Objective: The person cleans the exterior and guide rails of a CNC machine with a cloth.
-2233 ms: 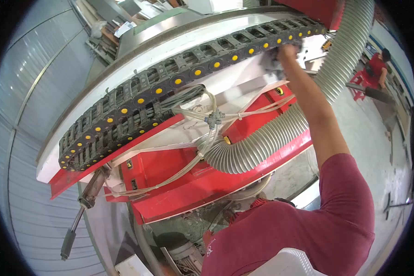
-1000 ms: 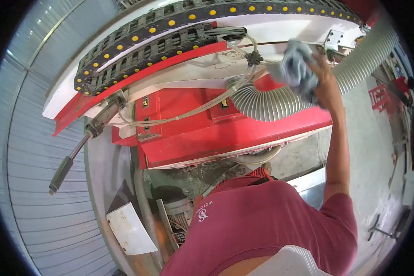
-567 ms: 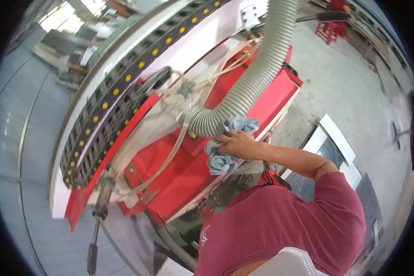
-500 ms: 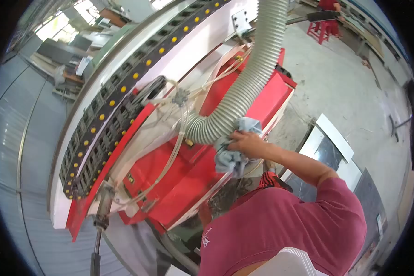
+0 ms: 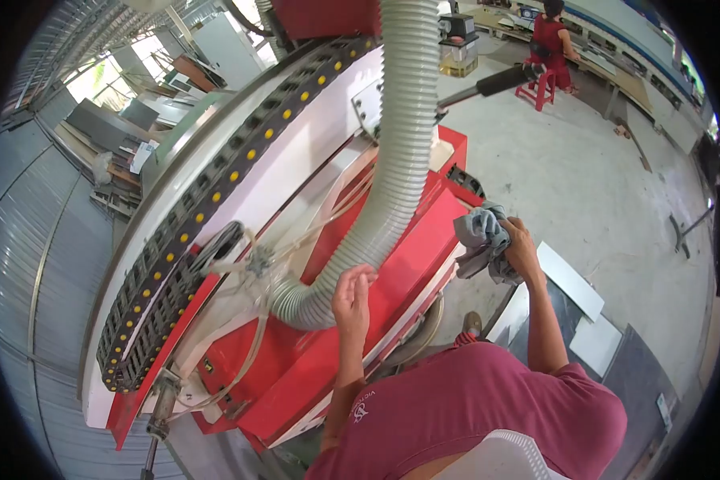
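In the head view my right hand (image 5: 522,250) grips a bunched grey-blue cloth (image 5: 482,240), held off the right side of the red machine body (image 5: 412,252). Folds of the cloth hang below my fingers. My left hand (image 5: 352,294) is raised beside the bend of a thick ribbed grey hose (image 5: 400,160). Its fingers are stretched up, slightly bent, with nothing in them. The hose curves down to the red casing, where thin pale tubes (image 5: 258,320) run beside it.
A black cable chain with yellow dots (image 5: 200,218) lines a white curved beam on the left. Flat panels (image 5: 572,280) lie on the floor at right. Farther back a person in red (image 5: 548,48) sits on a red stool (image 5: 538,88) at a long bench.
My right hand has lifted the cloth from the machine beside the hose and moved it right. My left hand has come up from low beside the casing. The view has shifted.
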Action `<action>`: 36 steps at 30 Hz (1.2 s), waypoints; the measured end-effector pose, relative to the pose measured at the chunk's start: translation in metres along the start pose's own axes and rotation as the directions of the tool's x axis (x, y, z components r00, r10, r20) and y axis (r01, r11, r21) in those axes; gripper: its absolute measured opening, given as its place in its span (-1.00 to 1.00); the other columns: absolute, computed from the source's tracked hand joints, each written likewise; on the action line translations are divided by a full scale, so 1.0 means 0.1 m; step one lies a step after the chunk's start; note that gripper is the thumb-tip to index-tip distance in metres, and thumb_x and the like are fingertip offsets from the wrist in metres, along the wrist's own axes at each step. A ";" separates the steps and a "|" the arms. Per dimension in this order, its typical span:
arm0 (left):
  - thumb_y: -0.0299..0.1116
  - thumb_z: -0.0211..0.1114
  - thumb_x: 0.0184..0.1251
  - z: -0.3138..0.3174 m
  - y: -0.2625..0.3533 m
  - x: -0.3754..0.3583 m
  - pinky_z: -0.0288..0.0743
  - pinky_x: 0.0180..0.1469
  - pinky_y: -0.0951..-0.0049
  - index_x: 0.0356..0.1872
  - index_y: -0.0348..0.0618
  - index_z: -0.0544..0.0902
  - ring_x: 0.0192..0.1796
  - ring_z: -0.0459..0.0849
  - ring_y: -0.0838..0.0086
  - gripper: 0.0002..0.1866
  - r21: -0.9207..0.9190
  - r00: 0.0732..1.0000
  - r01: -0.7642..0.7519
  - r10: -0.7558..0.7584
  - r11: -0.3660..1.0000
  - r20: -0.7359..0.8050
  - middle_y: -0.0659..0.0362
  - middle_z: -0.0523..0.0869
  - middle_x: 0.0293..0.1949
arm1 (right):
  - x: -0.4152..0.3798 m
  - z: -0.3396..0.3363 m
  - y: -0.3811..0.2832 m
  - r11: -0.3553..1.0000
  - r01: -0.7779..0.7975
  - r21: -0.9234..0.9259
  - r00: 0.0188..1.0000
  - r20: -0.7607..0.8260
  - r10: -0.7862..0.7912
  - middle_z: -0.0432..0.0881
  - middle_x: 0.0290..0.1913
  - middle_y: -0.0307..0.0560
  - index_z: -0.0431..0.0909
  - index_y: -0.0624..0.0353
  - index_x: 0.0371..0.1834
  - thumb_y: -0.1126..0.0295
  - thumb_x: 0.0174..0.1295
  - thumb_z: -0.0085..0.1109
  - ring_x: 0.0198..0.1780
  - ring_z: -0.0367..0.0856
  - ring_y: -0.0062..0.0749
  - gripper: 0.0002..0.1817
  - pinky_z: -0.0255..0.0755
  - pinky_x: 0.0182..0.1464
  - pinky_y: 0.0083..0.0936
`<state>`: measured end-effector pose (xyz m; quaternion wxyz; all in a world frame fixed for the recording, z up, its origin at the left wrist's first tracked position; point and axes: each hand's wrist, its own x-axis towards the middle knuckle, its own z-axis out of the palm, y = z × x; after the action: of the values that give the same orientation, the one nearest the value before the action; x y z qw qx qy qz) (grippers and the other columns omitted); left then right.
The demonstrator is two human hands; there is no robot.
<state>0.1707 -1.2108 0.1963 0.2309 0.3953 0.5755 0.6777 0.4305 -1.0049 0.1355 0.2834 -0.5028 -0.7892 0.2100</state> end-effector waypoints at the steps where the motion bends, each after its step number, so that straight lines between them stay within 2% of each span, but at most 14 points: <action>1: -0.38 0.03 0.37 0.22 0.00 0.18 0.45 -0.07 0.51 -0.12 -0.32 0.49 -0.18 0.57 0.49 -0.78 -0.079 0.999 0.030 -0.026 0.996 0.048 0.11 0.59 -0.21 | 0.14 -0.02 0.11 1.000 0.014 0.025 1.000 -0.016 -0.014 0.41 0.08 0.01 0.49 0.01 -0.01 0.53 -0.03 0.04 0.10 0.38 0.00 -0.58 0.29 0.11 -0.26; 5: -0.39 0.04 0.36 1.00 -0.03 0.81 0.44 -0.05 0.50 -0.11 -0.31 0.49 -0.16 0.57 0.50 -0.79 0.006 0.988 -0.103 0.101 0.995 0.114 0.13 0.59 -0.20 | 0.65 -0.19 0.58 0.994 0.023 0.105 1.000 -0.004 -0.023 0.41 0.08 0.03 0.49 0.04 -0.02 0.51 -0.03 0.05 0.09 0.39 0.01 -0.59 0.30 0.08 -0.26; 9: -0.28 0.05 0.36 1.51 -0.08 1.37 0.46 -0.07 0.49 -0.13 -0.32 0.50 -0.17 0.58 0.46 -0.72 -0.053 0.994 -0.109 0.109 0.993 -0.007 0.11 0.59 -0.18 | 1.01 -0.59 0.94 0.995 -0.016 0.103 0.999 0.031 0.013 0.42 0.07 0.08 0.49 0.10 -0.03 0.59 -0.05 -0.02 0.10 0.38 0.04 -0.57 0.30 0.10 -0.28; 10: -0.26 0.05 0.36 1.56 -0.14 1.45 0.46 -0.06 0.49 -0.12 -0.31 0.49 -0.17 0.59 0.45 -0.71 -0.095 0.995 -0.094 0.089 0.991 -0.054 0.10 0.58 -0.18 | 1.08 -0.66 1.11 0.995 -0.021 0.093 0.998 0.056 0.016 0.42 0.07 0.08 0.49 0.10 -0.03 0.59 -0.05 -0.02 0.10 0.38 0.04 -0.57 0.30 0.10 -0.28; 12: -0.28 0.03 0.36 1.63 -0.14 1.50 0.47 -0.05 0.46 -0.08 -0.32 0.46 -0.17 0.59 0.42 -0.71 -0.081 0.990 -0.042 0.031 0.996 -0.136 0.08 0.56 -0.16 | 1.15 -0.82 1.54 1.000 -0.002 -0.005 0.999 -0.041 0.001 0.40 0.10 0.11 0.48 0.12 0.00 0.65 -0.06 -0.07 0.13 0.37 0.04 -0.54 0.28 0.13 -0.30; 15: -0.29 0.00 0.38 1.65 -0.20 1.53 0.48 -0.06 0.43 -0.03 -0.34 0.40 -0.18 0.58 0.38 -0.69 -0.115 0.984 -0.032 0.011 0.993 -0.179 0.06 0.54 -0.16 | 1.30 -1.12 2.00 0.995 -0.078 0.063 0.993 -0.085 0.084 0.39 0.13 0.10 0.45 0.13 0.05 0.64 -0.04 -0.05 0.13 0.38 0.00 -0.51 0.28 0.12 -0.32; 20: -0.27 -0.03 0.39 1.73 -0.17 1.55 0.49 -0.10 0.43 -0.01 -0.36 0.39 -0.22 0.59 0.37 -0.66 0.016 0.971 -0.010 0.014 1.000 -0.239 0.05 0.54 -0.20 | 1.72 -1.37 2.03 0.985 -0.147 0.089 0.979 -0.131 0.158 0.38 0.13 0.05 0.45 0.11 0.05 0.55 -0.02 0.04 0.11 0.39 -0.02 -0.54 0.29 0.10 -0.34; 22: -0.26 -0.04 0.40 1.81 -0.10 1.57 0.49 -0.11 0.43 0.00 -0.36 0.39 -0.24 0.59 0.38 -0.65 0.089 0.963 -0.024 0.047 0.996 -0.265 0.05 0.53 -0.21 | 1.98 -1.28 2.07 0.987 -0.073 0.143 0.990 -0.113 0.090 0.37 0.13 0.06 0.45 0.12 0.05 0.58 -0.04 0.02 0.13 0.37 -0.02 -0.53 0.26 0.14 -0.37; 23: -0.26 -0.06 0.40 1.87 -0.06 1.59 0.49 -0.12 0.43 -0.01 -0.35 0.41 -0.25 0.58 0.40 -0.66 0.151 0.949 0.020 0.029 0.988 -0.315 0.06 0.53 -0.23 | 2.15 -1.23 2.06 0.988 0.019 0.152 0.993 -0.117 -0.001 0.37 0.14 0.07 0.43 0.15 0.06 0.62 -0.08 -0.02 0.16 0.35 -0.02 -0.49 0.24 0.16 -0.40; 24: -0.26 -0.07 0.40 1.93 -0.04 1.60 0.48 -0.13 0.43 -0.02 -0.34 0.42 -0.27 0.58 0.41 -0.66 0.208 0.930 0.068 0.014 0.976 -0.367 0.07 0.52 -0.24 | 2.33 -1.17 2.01 0.987 0.029 0.161 0.993 -0.119 -0.010 0.37 0.14 0.07 0.43 0.15 0.06 0.62 -0.08 -0.02 0.16 0.35 -0.02 -0.49 0.24 0.16 -0.40; 27: -0.26 -0.07 0.40 2.04 -0.07 1.60 0.47 -0.17 0.46 -0.04 -0.32 0.45 -0.31 0.55 0.47 -0.67 0.260 0.889 0.052 0.074 0.964 -0.451 0.11 0.53 -0.27 | 3.01 -0.96 1.75 0.934 0.221 0.280 0.975 -0.088 -0.204 0.36 0.15 0.09 0.41 0.19 0.07 0.69 -0.15 -0.06 0.18 0.32 -0.01 -0.43 0.22 0.18 -0.38; 30: -0.23 -0.03 0.39 2.20 -0.10 1.64 0.44 -0.20 0.51 -0.07 -0.30 0.48 -0.33 0.52 0.54 -0.67 0.333 0.833 0.038 0.154 0.942 -0.531 0.18 0.54 -0.32 | 3.69 -0.74 1.30 0.833 0.419 0.361 0.907 -0.134 -0.399 0.34 0.15 0.11 0.41 0.17 0.07 0.71 -0.20 -0.05 0.17 0.32 0.01 -0.40 0.24 0.16 -0.33; 32: -0.22 0.00 0.38 2.18 -0.23 1.67 0.41 -0.23 0.56 -0.10 -0.29 0.51 -0.33 0.51 0.58 -0.68 0.328 0.780 0.056 0.164 0.943 -0.604 0.21 0.55 -0.34 | 4.11 -0.57 0.96 0.743 0.583 0.328 0.811 -0.173 -0.560 0.34 0.13 0.13 0.41 0.15 0.06 0.70 -0.20 -0.03 0.15 0.33 0.03 -0.40 0.26 0.14 -0.32; 36: -0.35 0.00 0.37 2.31 -0.30 1.72 0.44 -0.38 0.61 -0.13 -0.31 0.52 -0.44 0.51 0.60 -0.75 0.402 0.649 0.099 0.247 0.910 -0.719 0.20 0.56 -0.43 | 4.74 -0.27 0.43 0.603 0.597 0.529 0.745 -0.088 -0.661 0.36 0.09 0.14 0.41 0.13 0.06 0.67 -0.18 0.01 0.12 0.34 0.05 -0.42 0.26 0.14 -0.31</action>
<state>0.2521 -0.9337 0.2200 -0.1461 0.1392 0.7291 0.6539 0.3185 -0.5533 0.2410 0.4183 -0.0816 -0.8413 0.3326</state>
